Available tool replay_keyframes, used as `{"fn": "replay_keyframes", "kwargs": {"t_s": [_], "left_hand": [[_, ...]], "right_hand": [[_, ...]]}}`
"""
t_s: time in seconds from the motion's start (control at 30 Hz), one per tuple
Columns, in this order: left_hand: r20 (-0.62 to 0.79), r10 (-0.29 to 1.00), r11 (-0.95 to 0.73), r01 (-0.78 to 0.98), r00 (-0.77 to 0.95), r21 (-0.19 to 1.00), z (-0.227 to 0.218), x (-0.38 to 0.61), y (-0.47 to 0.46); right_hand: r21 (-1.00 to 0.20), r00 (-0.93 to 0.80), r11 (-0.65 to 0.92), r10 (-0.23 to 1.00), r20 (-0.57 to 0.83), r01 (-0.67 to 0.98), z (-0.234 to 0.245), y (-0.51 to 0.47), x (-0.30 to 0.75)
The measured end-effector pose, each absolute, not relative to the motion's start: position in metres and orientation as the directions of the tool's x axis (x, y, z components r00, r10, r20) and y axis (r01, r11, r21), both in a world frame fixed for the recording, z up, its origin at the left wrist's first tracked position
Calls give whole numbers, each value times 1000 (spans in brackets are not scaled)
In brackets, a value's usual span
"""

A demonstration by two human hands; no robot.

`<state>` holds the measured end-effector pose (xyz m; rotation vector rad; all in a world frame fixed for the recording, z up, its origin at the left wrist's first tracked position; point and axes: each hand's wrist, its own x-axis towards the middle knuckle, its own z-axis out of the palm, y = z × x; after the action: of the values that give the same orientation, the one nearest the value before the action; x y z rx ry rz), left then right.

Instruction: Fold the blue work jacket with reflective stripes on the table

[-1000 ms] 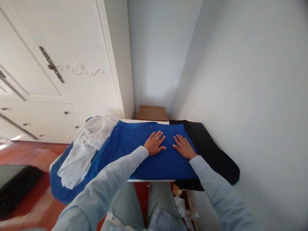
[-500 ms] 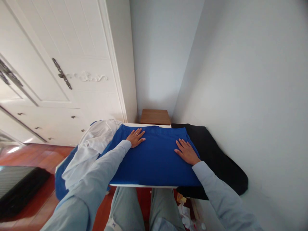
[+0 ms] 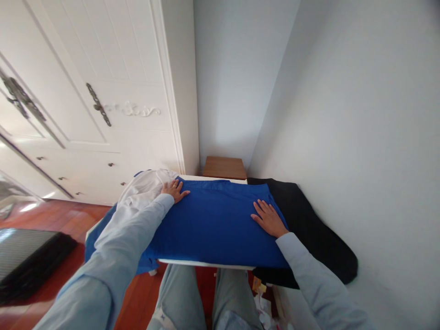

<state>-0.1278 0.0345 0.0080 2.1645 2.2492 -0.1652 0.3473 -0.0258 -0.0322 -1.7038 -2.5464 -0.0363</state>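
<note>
A blue cloth garment (image 3: 216, 224) lies spread over a narrow white table (image 3: 206, 264) in front of me. My left hand (image 3: 174, 190) rests open at its far left corner, fingers apart, beside a crumpled white cloth (image 3: 139, 192). My right hand (image 3: 270, 219) lies flat and open on the right part of the blue cloth, close to its right edge. Neither hand grasps anything. Under the right edge of the blue cloth, a black cloth (image 3: 316, 229) shows and hangs past the table's end.
A white wardrobe (image 3: 137, 68) with dark handles stands at the left. Behind the table is a small wooden cabinet (image 3: 224, 167), with a pale wall (image 3: 360, 137) to the right. A black ridged case (image 3: 30, 261) lies on the red-brown wooden floor (image 3: 82, 220).
My left hand has slid left across the blue cloth to its corner by the white cloth. My right hand has stayed in about the same place. The view has shifted slightly left.
</note>
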Motion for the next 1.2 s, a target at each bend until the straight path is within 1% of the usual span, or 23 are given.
{"fn": "replay_keyframes", "kwargs": {"t_s": [0.03,0.1,0.17,0.2,0.27,0.33,0.37,0.43,0.5,0.57,0.67,0.87,1.07,1.13,1.2], "left_hand": [[-84,995,54,996,-60,-72,12,-128,35],[-22,998,63,995,-65,-81,19,-122,37],[76,997,-6,997,12,-77,23,-107,39],[114,990,-81,994,88,-68,23,-96,40],[128,945,-298,954,300,-32,21,-69,41],[126,855,-508,861,503,11,15,-36,40],[131,806,-585,810,578,26,12,-19,39],[115,713,-700,713,692,47,3,12,38],[60,642,-766,639,764,65,-6,36,37],[7,613,-788,611,790,83,-13,50,40],[-19,620,-779,618,784,106,-18,51,51],[-30,701,-708,700,713,96,-19,16,84],[47,720,-694,718,692,58,-24,1,94],[73,753,-658,750,654,62,-26,1,94],[101,809,-587,805,580,82,-26,-1,94]], "right_hand": [[-25,-379,382,922,83,924,-33,-26,347],[-24,-378,381,922,85,924,-34,-25,348],[-23,-375,378,923,82,925,-36,-24,348],[-26,-375,378,923,82,925,-36,-23,348],[-34,-374,378,924,81,925,-37,-23,348],[-37,-376,379,923,81,925,-36,-23,348],[-34,-376,380,923,81,924,-35,-23,348],[-24,-379,381,922,80,924,-33,-25,347],[-11,-379,381,922,77,924,-31,-26,346],[1,-379,380,922,79,925,-30,-26,345],[14,-383,384,920,83,923,-30,-26,345],[-8,-381,383,920,93,924,-33,-26,346],[-22,-378,380,924,64,925,-28,-28,345],[-24,-373,374,926,59,927,-27,-28,345],[-21,-369,371,928,54,929,-27,-28,344]]}}
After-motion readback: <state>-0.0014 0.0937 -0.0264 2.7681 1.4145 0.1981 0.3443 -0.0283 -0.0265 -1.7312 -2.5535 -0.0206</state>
